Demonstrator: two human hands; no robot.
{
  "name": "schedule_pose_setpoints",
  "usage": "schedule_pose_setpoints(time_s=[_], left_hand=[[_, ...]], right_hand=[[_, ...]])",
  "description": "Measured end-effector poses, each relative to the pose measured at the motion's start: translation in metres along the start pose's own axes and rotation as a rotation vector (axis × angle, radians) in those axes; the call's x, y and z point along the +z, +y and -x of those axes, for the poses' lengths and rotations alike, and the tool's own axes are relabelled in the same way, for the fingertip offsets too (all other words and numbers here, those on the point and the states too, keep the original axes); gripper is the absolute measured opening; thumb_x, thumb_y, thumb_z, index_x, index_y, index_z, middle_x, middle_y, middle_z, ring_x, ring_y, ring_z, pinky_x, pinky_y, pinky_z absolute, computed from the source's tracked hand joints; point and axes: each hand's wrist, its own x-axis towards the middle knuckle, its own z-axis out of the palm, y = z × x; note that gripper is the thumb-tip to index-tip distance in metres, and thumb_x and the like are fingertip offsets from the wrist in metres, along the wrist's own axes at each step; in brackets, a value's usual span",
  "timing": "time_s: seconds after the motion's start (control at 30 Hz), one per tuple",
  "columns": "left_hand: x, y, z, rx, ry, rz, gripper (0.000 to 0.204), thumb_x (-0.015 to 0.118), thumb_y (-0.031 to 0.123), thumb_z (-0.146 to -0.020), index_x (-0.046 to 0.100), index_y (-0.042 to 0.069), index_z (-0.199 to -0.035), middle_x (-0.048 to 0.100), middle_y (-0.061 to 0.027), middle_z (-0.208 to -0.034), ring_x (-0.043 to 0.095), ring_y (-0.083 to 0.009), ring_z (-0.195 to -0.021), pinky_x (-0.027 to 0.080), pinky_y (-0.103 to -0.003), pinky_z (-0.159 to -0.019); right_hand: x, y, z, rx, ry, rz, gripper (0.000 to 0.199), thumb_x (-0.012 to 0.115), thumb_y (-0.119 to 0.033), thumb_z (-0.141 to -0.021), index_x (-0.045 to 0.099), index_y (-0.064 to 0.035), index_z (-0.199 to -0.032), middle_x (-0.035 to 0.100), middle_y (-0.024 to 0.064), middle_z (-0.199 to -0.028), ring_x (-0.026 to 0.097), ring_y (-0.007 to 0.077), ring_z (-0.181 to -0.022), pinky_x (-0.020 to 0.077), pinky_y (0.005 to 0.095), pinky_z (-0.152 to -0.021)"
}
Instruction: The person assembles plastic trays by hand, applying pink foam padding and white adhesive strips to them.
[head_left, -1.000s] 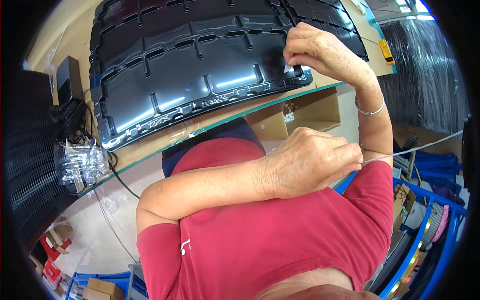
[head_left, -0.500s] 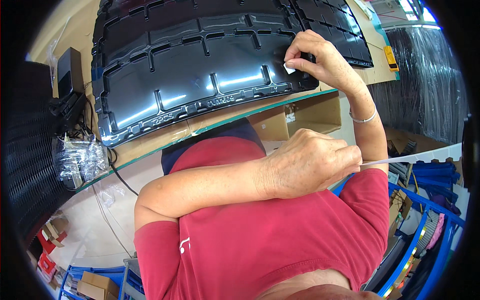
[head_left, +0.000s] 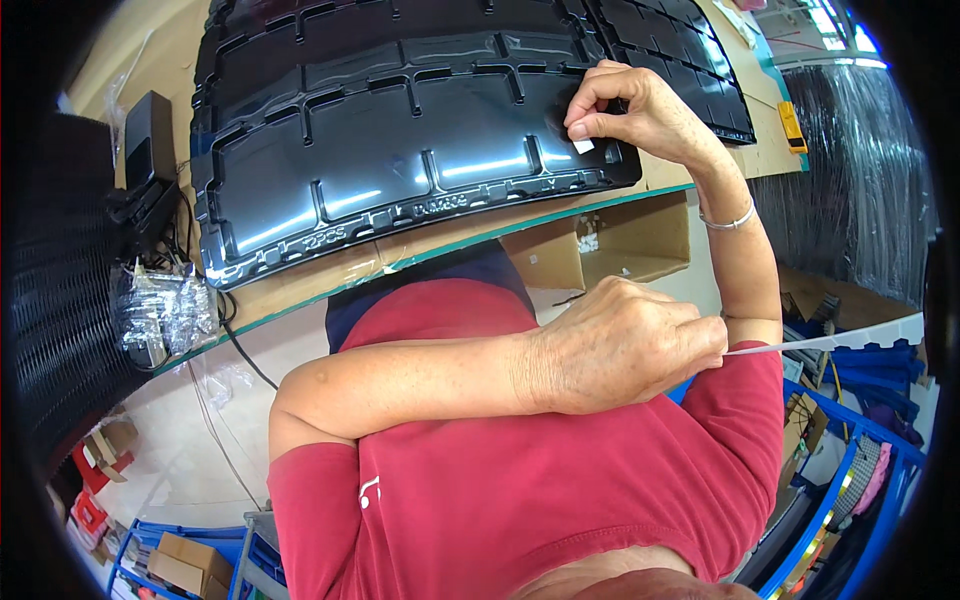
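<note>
One black moulded plastic tray (head_left: 400,130), ribbed into compartments, lies on the table (head_left: 450,250) near its front edge. One small white sticker (head_left: 582,146) sits at the tray's near right corner. One white backing strip (head_left: 830,342) runs out to the right.

Right hand (head_left: 640,110): fingers pinched on the sticker, pressing it against the tray surface. Half a second ago the hand stood slightly higher on the tray; it has since settled lower.

Left hand (head_left: 620,345): crossed in front of the red shirt (head_left: 520,490), fingers clenched on the near end of the strip, unchanged in position.

One open cardboard box (head_left: 610,245) under the table. One bag of clear-wrapped parts (head_left: 160,310) at left.
</note>
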Motion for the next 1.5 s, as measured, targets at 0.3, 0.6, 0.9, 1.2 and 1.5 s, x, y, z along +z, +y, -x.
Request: schedule_pose_setpoints(time_s=[0.3, 0.6, 0.9, 1.2, 1.5], left_hand=[[0.003, 0.005, 0.003, -0.013, -0.014, 0.001, 0.012, 0.068, 0.009, -0.081, 0.061, 0.005, -0.089, 0.060, -0.0056, -0.071, 0.062, -0.0209, -0.061, 0.051, -0.031, -0.053], [0.002, 0.001, -0.003, 0.006, 0.046, -0.083, 0.011, 0.069, 0.011, -0.082, 0.061, 0.006, -0.087, 0.061, -0.0066, -0.071, 0.063, -0.0221, -0.060, 0.050, -0.032, -0.051], [-0.005, -0.029, -0.025, -0.287, 0.299, -0.127, 0.009, 0.071, 0.009, -0.083, 0.067, 0.002, -0.087, 0.067, -0.0051, -0.069, 0.063, -0.0078, -0.062, 0.049, -0.023, -0.058], [-0.008, -0.031, -0.035, -0.357, 0.338, -0.182, 0.009, 0.070, 0.008, -0.084, 0.064, 0.002, -0.082, 0.063, -0.0003, -0.065, 0.058, -0.0022, -0.060, 0.044, -0.019, -0.055], [-0.028, -0.038, -0.023, -0.188, 0.406, -0.330, 0.006, 0.068, 0.008, -0.084, 0.064, 0.003, -0.085, 0.066, -0.0093, -0.071, 0.064, -0.0155, -0.060, 0.049, -0.027, -0.055]], right_hand=[[0.016, 0.003, 0.012, -0.155, 0.164, 0.146, 0.011, 0.071, -0.014, -0.080, 0.065, -0.0045, -0.078, 0.061, 0.0027, -0.077, 0.054, 0.0186, -0.081, 0.0433, 0.0323, -0.078], [0.003, -0.007, 0.060, -0.156, 0.743, -0.042, 0.003, 0.065, -0.003, -0.084, 0.064, -0.0048, -0.087, 0.061, 0.0051, -0.090, 0.056, 0.0156, -0.089, 0.0448, 0.0261, -0.078], [0.014, 0.026, 0.198, 0.484, 0.599, 0.182, 0.023, 0.063, -0.001, -0.085, 0.065, -0.0009, -0.107, 0.066, 0.0067, -0.089, 0.061, 0.0127, -0.083, 0.0475, 0.0255, -0.075], [0.019, -0.072, 0.100, 0.060, 1.142, -0.499, 0.018, 0.063, -0.007, -0.091, 0.066, 0.0029, -0.106, 0.067, 0.0058, -0.086, 0.060, 0.0116, -0.075, 0.0463, 0.0211, -0.068], [0.030, -0.091, 0.080, -0.386, 1.241, 0.191, 0.018, 0.069, 0.009, -0.069, 0.058, -0.0033, -0.077, 0.059, 0.0070, -0.076, 0.052, 0.0187, -0.066, 0.0411, 0.0280, -0.062]])
